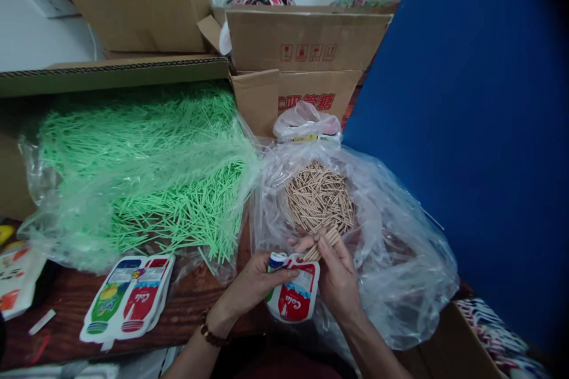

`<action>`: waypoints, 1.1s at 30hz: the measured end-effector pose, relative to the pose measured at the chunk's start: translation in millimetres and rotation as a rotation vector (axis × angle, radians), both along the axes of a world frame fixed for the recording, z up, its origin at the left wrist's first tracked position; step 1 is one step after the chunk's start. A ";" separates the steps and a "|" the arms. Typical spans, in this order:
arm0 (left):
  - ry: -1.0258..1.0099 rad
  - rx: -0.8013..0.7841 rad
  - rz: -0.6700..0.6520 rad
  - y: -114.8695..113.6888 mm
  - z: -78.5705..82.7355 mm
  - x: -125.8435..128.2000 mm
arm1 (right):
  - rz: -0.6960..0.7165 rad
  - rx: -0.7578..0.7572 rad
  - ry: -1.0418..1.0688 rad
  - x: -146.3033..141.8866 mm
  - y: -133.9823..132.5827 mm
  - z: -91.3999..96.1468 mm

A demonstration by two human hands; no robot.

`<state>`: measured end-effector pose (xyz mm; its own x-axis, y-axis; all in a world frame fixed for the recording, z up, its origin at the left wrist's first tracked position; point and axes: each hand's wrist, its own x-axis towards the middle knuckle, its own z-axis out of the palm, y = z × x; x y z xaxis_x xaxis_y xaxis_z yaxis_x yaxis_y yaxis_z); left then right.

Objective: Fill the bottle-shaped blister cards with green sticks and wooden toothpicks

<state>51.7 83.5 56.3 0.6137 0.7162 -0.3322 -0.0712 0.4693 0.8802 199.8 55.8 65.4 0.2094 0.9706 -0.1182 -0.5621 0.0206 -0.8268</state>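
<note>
My left hand [253, 287] is closed on a printed drink-shaped packet [296, 299], red with "Cola" on the side facing me and folded over at its top left. Between the fingers of my right hand [341, 284] is a small bundle of short tan sticks [323, 243], held at the packet's upper edge. Whether any sticks are inside the packet, I cannot tell. Just beyond my hands, a heap of the same tan sticks [317, 195] lies in a clear plastic bag [395, 260] with its mouth spread wide.
Thin green sticks [178, 207] fill a plastic-lined cardboard box [115, 77] at the left. A stack of flat green-and-red packets [128, 299] lies on the wooden table [195, 302]. Cardboard boxes [306, 41] stand behind. A blue panel [466, 130] bounds the right side.
</note>
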 end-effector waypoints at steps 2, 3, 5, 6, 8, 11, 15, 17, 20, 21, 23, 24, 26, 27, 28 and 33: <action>-0.006 -0.014 0.011 0.3 -1.6 0.5 | 0.048 -0.023 -0.010 0.7 -1.5 -2.2; -0.009 -0.008 0.019 0.8 -2.1 0.9 | 0.093 -0.035 -0.022 0.9 -2.1 -3.1; -0.009 0.024 0.040 2.2 -2.1 1.4 | 0.194 -0.046 -0.065 1.7 -2.3 -4.2; -0.007 0.038 0.045 2.9 -1.7 1.4 | 0.235 -0.041 -0.100 2.6 -1.8 -4.1; -0.009 0.041 0.038 4.2 -0.5 0.8 | 0.266 -0.011 -0.151 5.7 0.5 -2.3; -0.006 0.036 0.016 6.0 -0.1 0.0 | 0.221 0.059 -0.164 13.2 5.5 4.3; -0.002 0.060 0.056 9.6 -3.0 1.1 | 0.238 0.117 -0.488 25.0 8.1 12.2; -0.016 0.065 0.088 11.6 -3.9 1.6 | 0.337 0.162 -0.714 30.3 6.6 12.4; -0.025 0.082 0.114 13.6 -2.7 1.1 | 0.430 0.220 -0.837 36.9 3.2 8.4; -0.022 0.088 0.118 13.8 -1.8 0.9 | 0.411 0.219 -0.829 38.7 2.2 6.8; -0.020 0.096 0.133 13.9 -0.2 0.8 | 0.345 0.210 -0.792 41.5 1.1 4.5; -0.020 0.099 0.140 13.9 0.4 1.1 | 0.321 0.214 -0.774 42.5 1.0 4.3; -0.018 0.109 0.142 13.8 1.0 2.4 | 0.323 0.245 -0.766 43.9 1.8 5.8; -0.020 0.113 0.141 13.8 1.0 3.3 | 0.335 0.257 -0.773 44.5 2.6 7.4; -0.025 0.115 0.140 13.9 1.1 4.3 | 0.340 0.264 -0.782 45.0 3.8 9.3; -0.026 0.161 0.126 14.8 4.5 7.3 | 0.412 0.290 -0.813 47.9 12.6 15.0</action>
<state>59.0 98.3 60.8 0.5228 0.8304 -0.1926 -0.1445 0.3090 0.9400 247.7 68.4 80.5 -0.2427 0.9552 0.1694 0.1732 0.2144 -0.9613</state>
